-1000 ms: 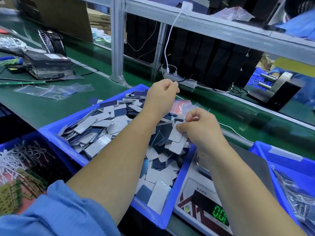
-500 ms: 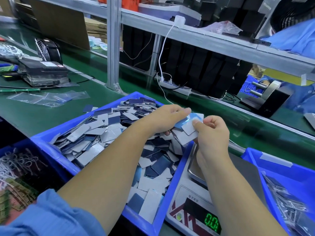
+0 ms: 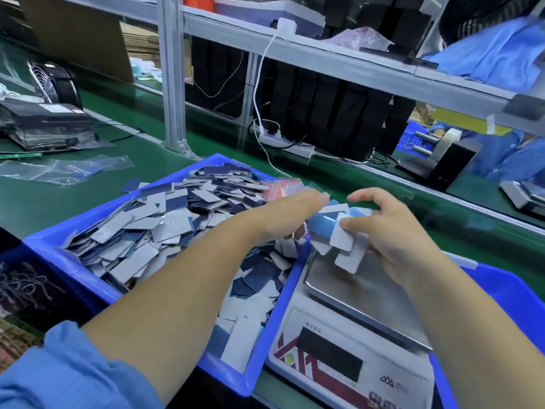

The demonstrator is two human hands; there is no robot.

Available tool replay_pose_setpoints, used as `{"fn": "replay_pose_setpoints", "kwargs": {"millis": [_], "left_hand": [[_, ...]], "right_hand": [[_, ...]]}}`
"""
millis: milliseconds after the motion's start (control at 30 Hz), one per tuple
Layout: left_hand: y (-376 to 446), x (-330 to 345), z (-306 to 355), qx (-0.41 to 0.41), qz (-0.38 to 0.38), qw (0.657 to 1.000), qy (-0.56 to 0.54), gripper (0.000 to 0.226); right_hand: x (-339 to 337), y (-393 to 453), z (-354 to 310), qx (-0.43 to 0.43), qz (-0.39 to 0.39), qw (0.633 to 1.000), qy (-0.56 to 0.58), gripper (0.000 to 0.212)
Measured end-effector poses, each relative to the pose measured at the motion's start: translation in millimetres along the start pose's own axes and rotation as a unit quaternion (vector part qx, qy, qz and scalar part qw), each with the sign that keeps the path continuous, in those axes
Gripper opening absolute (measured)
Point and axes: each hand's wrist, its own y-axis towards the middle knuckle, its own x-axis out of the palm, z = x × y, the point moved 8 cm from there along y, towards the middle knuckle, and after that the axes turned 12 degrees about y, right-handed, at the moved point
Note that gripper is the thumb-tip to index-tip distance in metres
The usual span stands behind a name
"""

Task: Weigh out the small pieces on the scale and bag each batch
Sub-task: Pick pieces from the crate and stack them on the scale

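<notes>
A blue bin [image 3: 73, 261] holds a heap of small flat white and dark-blue pieces [image 3: 153, 222]. To its right stands a white scale [image 3: 348, 361] with a bare steel pan [image 3: 348, 287] and a dark display. Above the pan's far left corner both hands carry one bunch of pieces [image 3: 339, 228]. My left hand [image 3: 283, 216] grips the bunch from the left, and my right hand [image 3: 392, 228] grips it from the right with curled fingers. Red-edged clear bags [image 3: 283, 187] lie at the bin's far corner.
A second blue bin [image 3: 507, 293] stands to the right of the scale. A dark bin with clips [image 3: 26, 284] sits at the left. Clear bags [image 3: 59, 169] and a black device [image 3: 44, 125] lie on the green belt. A metal post [image 3: 174, 78] rises behind the bin.
Both hands have lifted the bunch out of the bin and carried it rightwards over the scale pan. The scale display, lit green before, now looks dark.
</notes>
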Motion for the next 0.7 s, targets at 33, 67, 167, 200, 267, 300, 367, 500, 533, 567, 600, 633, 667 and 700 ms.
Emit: {"fn": "replay_pose_setpoints", "kwargs": {"millis": [33,67,167,200,267,300,367,500,533,567,600,633,667,700], "left_hand": [[2,-1,1,0.012,0.014,1.000,0.010,0.046],[3,-3,1,0.019,0.025,0.999,0.015,0.041],[2,-3,3,0.032,0.047,0.998,0.032,0.037],[3,-2,4,0.035,0.056,0.997,0.046,0.038],[4,0,7,0.039,0.076,0.993,0.078,0.037],[4,2,9,0.041,0.084,0.992,0.090,0.034],[4,6,14,0.046,0.098,0.989,0.100,0.029],[1,14,38,0.086,0.105,0.978,0.157,0.026],[1,20,45,0.093,0.091,0.972,0.195,0.024],[3,26,52,0.097,0.072,0.965,0.233,0.022],[5,33,58,0.103,0.055,0.958,0.262,0.020],[7,38,66,0.117,0.050,0.952,0.279,0.018],[9,40,74,0.137,0.060,0.946,0.286,0.017],[11,41,81,0.158,0.079,0.942,0.284,0.018]], "right_hand": [[-14,-1,-1,0.000,-0.001,0.999,-0.041,0.037],[-29,-2,0,0.001,-0.003,0.997,-0.073,0.037],[-58,-11,14,0.015,-0.006,0.992,-0.126,0.033],[-61,-13,22,0.017,-0.005,0.991,-0.130,0.029],[-66,-16,31,-0.014,0.006,0.985,-0.173,0.021],[-68,-16,31,-0.043,0.013,0.974,-0.222,0.017],[-67,-16,29,-0.084,0.009,0.946,-0.314,0.010],[-59,-18,30,-0.125,-0.021,0.911,-0.393,0.006],[-57,-18,30,-0.130,-0.025,0.909,-0.395,0.009],[-56,-19,30,-0.134,-0.024,0.909,-0.394,0.011],[-56,-19,29,-0.137,-0.023,0.909,-0.393,0.012],[-56,-19,28,-0.136,-0.021,0.910,-0.391,0.013],[-58,-19,27,-0.134,-0.018,0.914,-0.383,0.013],[-59,-19,26,-0.135,-0.016,0.918,-0.373,0.014]]}}
